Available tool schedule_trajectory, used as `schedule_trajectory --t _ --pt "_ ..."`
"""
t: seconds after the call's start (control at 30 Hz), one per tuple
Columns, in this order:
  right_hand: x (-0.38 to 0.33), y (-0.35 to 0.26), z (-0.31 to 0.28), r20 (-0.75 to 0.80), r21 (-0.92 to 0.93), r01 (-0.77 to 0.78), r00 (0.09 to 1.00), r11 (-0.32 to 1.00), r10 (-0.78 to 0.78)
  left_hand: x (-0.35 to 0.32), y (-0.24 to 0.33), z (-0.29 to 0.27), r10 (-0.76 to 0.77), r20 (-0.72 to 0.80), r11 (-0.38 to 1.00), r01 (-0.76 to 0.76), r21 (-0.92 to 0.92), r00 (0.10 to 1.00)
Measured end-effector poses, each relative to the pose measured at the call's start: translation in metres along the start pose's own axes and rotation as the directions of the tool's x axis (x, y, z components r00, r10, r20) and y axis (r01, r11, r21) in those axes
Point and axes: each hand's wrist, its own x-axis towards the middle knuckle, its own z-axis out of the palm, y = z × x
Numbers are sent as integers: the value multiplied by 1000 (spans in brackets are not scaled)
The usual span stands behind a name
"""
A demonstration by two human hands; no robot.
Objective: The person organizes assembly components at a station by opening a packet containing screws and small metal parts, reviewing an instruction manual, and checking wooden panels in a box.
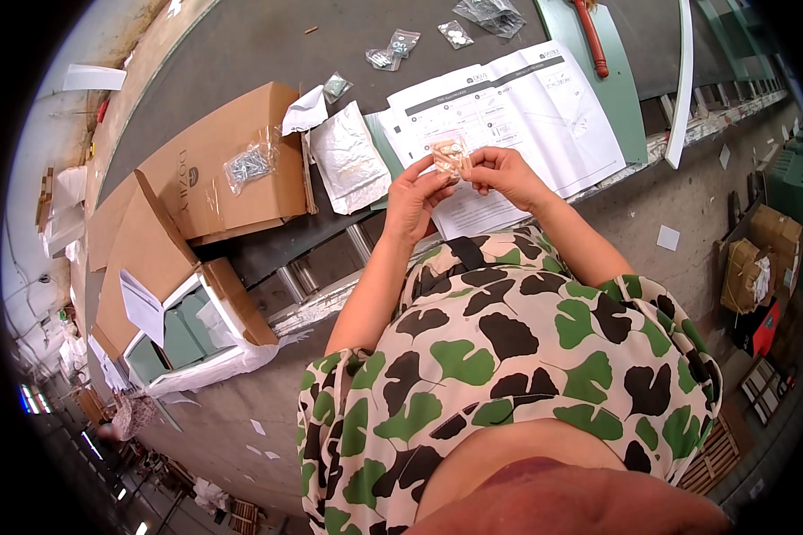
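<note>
Between both hands I hold a small clear plastic bag (pixel 451 159) with light tan pieces in it, probably wooden; their exact kind is too small to tell. My left hand (pixel 413 198) pinches the bag's left side, and my right hand (pixel 507 176) pinches its right side. Right under them lies a printed instruction sheet (pixel 558 116), unfolded on the dark work surface. A crumpled white paper packet (pixel 348 160) rests left of my left hand. Beyond the sheet are small clear bags of hardware (pixel 393 52) and a bag of white round pieces (pixel 455 35).
An opened cardboard box (pixel 214 156) stands at the left, with a bag of screws (pixel 248 168) on its flap. Nearer is a box with green panels (pixel 183 332). A red-handled tool (pixel 592 40) lies on a green board (pixel 620 98) at the right. Metal rollers (pixel 296 278) line the near edge.
</note>
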Motion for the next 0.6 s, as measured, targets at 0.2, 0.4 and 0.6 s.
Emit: schedule_trajectory --t 0.2,0.4,0.6 --pt "1 0 -1 5 11 11 1000 1000 -11 1 -2 -3 30 18 1000 -30 -8 999" --pt "1 1 -2 2 44 -1 1000 999 1 1 -3 -5 50 54 999 -51 12 997" --pt "1 1 -1 7 39 2 1000 999 -3 1 -2 -1 42 -8 998 -42 53 999"
